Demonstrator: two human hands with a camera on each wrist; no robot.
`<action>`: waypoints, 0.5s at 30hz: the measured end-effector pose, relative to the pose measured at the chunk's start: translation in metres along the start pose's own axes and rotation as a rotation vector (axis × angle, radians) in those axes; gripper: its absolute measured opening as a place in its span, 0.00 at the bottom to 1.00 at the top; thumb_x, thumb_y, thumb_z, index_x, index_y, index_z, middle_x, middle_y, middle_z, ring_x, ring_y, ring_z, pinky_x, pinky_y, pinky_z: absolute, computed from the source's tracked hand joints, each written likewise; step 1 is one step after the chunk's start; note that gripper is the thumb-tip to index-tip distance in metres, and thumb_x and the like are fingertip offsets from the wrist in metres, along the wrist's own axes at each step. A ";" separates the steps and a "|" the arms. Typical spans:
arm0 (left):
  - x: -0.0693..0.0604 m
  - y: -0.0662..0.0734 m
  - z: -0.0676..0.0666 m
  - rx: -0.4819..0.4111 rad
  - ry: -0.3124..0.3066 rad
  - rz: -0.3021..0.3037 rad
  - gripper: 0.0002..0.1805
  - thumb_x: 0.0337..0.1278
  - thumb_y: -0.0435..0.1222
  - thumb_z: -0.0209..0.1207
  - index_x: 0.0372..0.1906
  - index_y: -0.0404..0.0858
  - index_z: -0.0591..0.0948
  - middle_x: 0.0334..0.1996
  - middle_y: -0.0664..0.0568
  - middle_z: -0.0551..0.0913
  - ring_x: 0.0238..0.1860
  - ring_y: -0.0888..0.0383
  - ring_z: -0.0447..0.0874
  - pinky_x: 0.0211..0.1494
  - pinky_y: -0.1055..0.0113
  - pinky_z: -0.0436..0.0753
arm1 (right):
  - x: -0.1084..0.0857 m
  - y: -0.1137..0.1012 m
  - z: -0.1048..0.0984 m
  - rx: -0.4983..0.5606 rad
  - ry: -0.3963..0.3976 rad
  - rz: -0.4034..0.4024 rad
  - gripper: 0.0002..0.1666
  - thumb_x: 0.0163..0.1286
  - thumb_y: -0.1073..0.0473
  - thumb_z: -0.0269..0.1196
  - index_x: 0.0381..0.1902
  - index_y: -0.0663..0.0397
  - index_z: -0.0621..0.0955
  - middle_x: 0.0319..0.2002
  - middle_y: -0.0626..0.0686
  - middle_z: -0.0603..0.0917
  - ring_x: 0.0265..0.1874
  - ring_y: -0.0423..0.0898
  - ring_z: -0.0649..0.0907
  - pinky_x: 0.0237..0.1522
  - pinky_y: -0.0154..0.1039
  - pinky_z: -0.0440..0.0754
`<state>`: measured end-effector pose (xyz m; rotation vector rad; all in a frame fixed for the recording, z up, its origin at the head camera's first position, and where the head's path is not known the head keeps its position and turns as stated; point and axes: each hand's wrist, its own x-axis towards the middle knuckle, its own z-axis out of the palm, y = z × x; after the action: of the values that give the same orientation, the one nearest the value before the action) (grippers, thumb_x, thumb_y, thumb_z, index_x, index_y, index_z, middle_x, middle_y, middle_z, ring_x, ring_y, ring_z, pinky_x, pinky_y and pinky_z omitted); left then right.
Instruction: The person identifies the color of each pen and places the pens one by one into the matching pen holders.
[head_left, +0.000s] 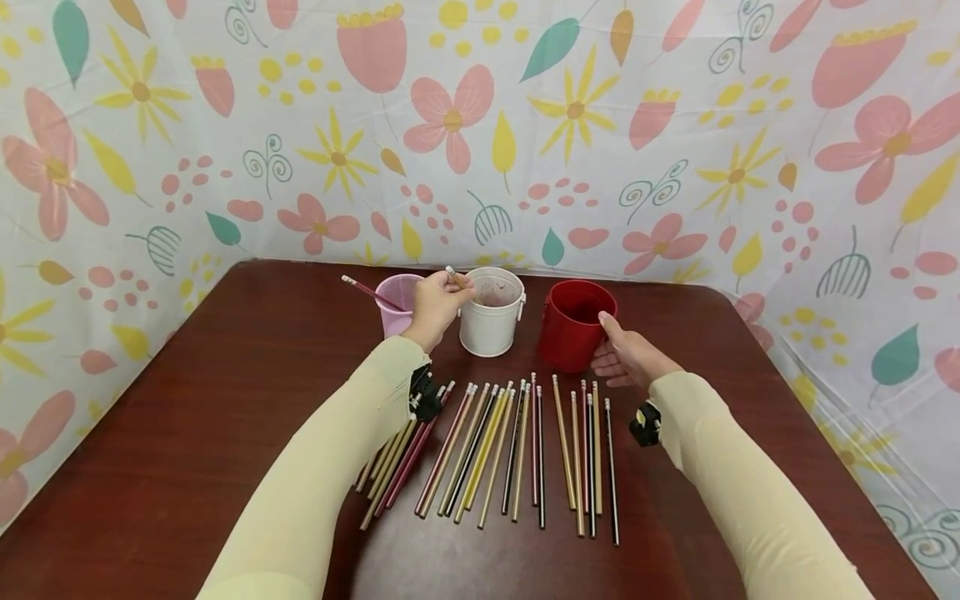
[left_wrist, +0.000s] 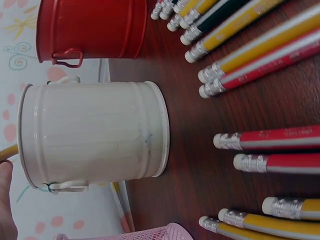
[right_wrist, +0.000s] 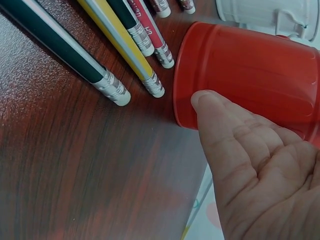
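My left hand point(head_left: 441, 307) pinches a yellow pencil point(head_left: 455, 277), eraser end up, over the rim of the white bucket point(head_left: 487, 329). In the left wrist view, part of that pencil point(left_wrist: 9, 152) shows at the bucket's mouth; its lower end is hidden. To the right, my right hand point(head_left: 632, 354) is against the side of the red bucket point(head_left: 567, 337), its thumb up near the rim and the fingers extended below. A pink mesh cup point(head_left: 392, 320), partly behind my left hand, has a red pencil point(head_left: 360, 286) leaning in it.
Several pencils, red, yellow and black, lie in a loose row on the dark wooden table point(head_left: 247, 400), erasers toward the containers. Yellow and red ones point(head_left: 397, 467) bunch at the left, partly under my left sleeve. A floral cloth point(head_left: 480, 150) hangs behind the table.
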<state>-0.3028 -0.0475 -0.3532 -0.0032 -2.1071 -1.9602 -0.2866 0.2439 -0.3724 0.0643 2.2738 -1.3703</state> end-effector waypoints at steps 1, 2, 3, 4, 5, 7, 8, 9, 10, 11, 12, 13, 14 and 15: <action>0.000 -0.001 0.000 0.010 -0.004 -0.002 0.08 0.51 0.20 0.62 0.38 0.23 0.80 0.39 0.34 0.84 0.42 0.50 0.84 0.39 0.76 0.77 | 0.000 0.000 0.000 0.000 0.000 0.000 0.57 0.71 0.28 0.28 0.62 0.82 0.61 0.62 0.76 0.67 0.60 0.65 0.72 0.57 0.54 0.74; 0.001 -0.002 0.000 0.018 -0.008 -0.004 0.08 0.51 0.20 0.62 0.38 0.23 0.81 0.39 0.34 0.84 0.42 0.50 0.84 0.39 0.76 0.78 | 0.001 0.001 0.000 0.002 0.000 0.002 0.57 0.71 0.28 0.28 0.62 0.81 0.61 0.62 0.76 0.67 0.60 0.65 0.72 0.57 0.54 0.74; 0.001 -0.003 0.000 0.027 -0.009 -0.005 0.08 0.51 0.20 0.62 0.38 0.23 0.81 0.39 0.34 0.84 0.42 0.51 0.84 0.39 0.76 0.77 | 0.001 0.001 0.000 0.002 -0.001 0.003 0.56 0.71 0.28 0.28 0.62 0.81 0.61 0.62 0.75 0.67 0.60 0.65 0.72 0.58 0.54 0.74; 0.001 -0.004 -0.001 0.031 -0.010 -0.006 0.08 0.51 0.20 0.62 0.38 0.23 0.81 0.39 0.35 0.84 0.42 0.51 0.84 0.39 0.76 0.77 | 0.000 0.002 0.000 0.001 -0.002 0.001 0.57 0.71 0.28 0.28 0.62 0.82 0.61 0.62 0.75 0.67 0.60 0.65 0.72 0.57 0.54 0.74; 0.001 -0.004 -0.001 0.036 -0.009 -0.004 0.08 0.50 0.20 0.62 0.38 0.23 0.81 0.38 0.35 0.85 0.41 0.52 0.84 0.38 0.77 0.77 | 0.000 0.002 0.001 0.003 -0.001 0.003 0.57 0.71 0.28 0.28 0.62 0.82 0.61 0.62 0.75 0.67 0.60 0.65 0.72 0.57 0.54 0.74; 0.002 -0.005 -0.001 0.044 -0.002 0.007 0.08 0.50 0.20 0.63 0.37 0.24 0.81 0.36 0.37 0.85 0.39 0.53 0.84 0.36 0.78 0.76 | 0.000 0.003 0.001 0.007 0.000 0.007 0.57 0.71 0.27 0.28 0.62 0.82 0.61 0.62 0.75 0.67 0.60 0.65 0.72 0.57 0.54 0.74; 0.001 -0.006 -0.002 0.051 0.003 0.012 0.08 0.49 0.20 0.63 0.37 0.24 0.81 0.35 0.37 0.85 0.39 0.54 0.84 0.35 0.78 0.75 | 0.000 0.002 0.001 0.007 -0.001 0.007 0.57 0.70 0.27 0.28 0.63 0.82 0.61 0.62 0.75 0.67 0.60 0.65 0.72 0.57 0.54 0.74; 0.001 -0.006 -0.002 0.058 0.009 0.018 0.08 0.49 0.21 0.63 0.37 0.24 0.81 0.35 0.38 0.85 0.38 0.54 0.84 0.33 0.79 0.74 | 0.000 0.002 0.001 0.007 -0.001 0.007 0.57 0.70 0.27 0.28 0.63 0.82 0.60 0.62 0.76 0.67 0.60 0.65 0.72 0.57 0.54 0.74; 0.001 -0.006 -0.002 0.066 0.014 0.025 0.08 0.49 0.21 0.64 0.36 0.24 0.82 0.34 0.38 0.85 0.37 0.55 0.84 0.32 0.79 0.74 | 0.000 0.002 0.001 0.007 -0.001 0.007 0.57 0.70 0.27 0.28 0.63 0.82 0.60 0.62 0.76 0.67 0.60 0.65 0.72 0.57 0.54 0.75; 0.001 -0.006 -0.003 0.073 0.020 0.032 0.08 0.49 0.21 0.64 0.36 0.25 0.82 0.34 0.38 0.85 0.37 0.55 0.84 0.30 0.79 0.73 | 0.000 0.002 0.001 0.008 0.000 0.008 0.57 0.70 0.27 0.28 0.63 0.82 0.60 0.62 0.76 0.66 0.60 0.65 0.72 0.57 0.54 0.74; 0.001 -0.006 -0.003 0.081 0.024 0.036 0.08 0.48 0.22 0.64 0.36 0.25 0.82 0.34 0.38 0.85 0.36 0.56 0.84 0.29 0.80 0.73 | 0.000 0.002 0.000 0.007 -0.001 0.006 0.57 0.70 0.27 0.28 0.63 0.82 0.60 0.62 0.76 0.66 0.60 0.65 0.72 0.57 0.54 0.74; 0.001 -0.006 -0.003 0.090 0.027 0.038 0.08 0.48 0.22 0.64 0.37 0.25 0.83 0.34 0.38 0.86 0.36 0.56 0.84 0.28 0.80 0.72 | 0.000 0.002 0.000 0.007 -0.001 0.004 0.57 0.70 0.27 0.29 0.63 0.82 0.60 0.62 0.76 0.66 0.60 0.65 0.72 0.57 0.54 0.74; 0.000 -0.005 -0.004 0.096 0.028 0.038 0.08 0.48 0.22 0.64 0.37 0.25 0.83 0.35 0.37 0.86 0.36 0.56 0.84 0.27 0.80 0.72 | 0.000 0.001 0.000 0.005 -0.001 0.002 0.57 0.70 0.27 0.29 0.63 0.82 0.60 0.62 0.76 0.66 0.60 0.65 0.72 0.57 0.54 0.74; 0.000 -0.005 -0.004 0.096 0.029 0.039 0.09 0.48 0.22 0.64 0.37 0.24 0.83 0.35 0.36 0.86 0.37 0.55 0.85 0.27 0.80 0.72 | 0.000 0.001 0.000 0.004 0.000 0.001 0.57 0.70 0.27 0.29 0.63 0.82 0.60 0.62 0.76 0.67 0.60 0.65 0.72 0.57 0.54 0.74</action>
<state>-0.3034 -0.0518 -0.3580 0.0023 -2.1641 -1.8241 -0.2865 0.2448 -0.3736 0.0668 2.2702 -1.3746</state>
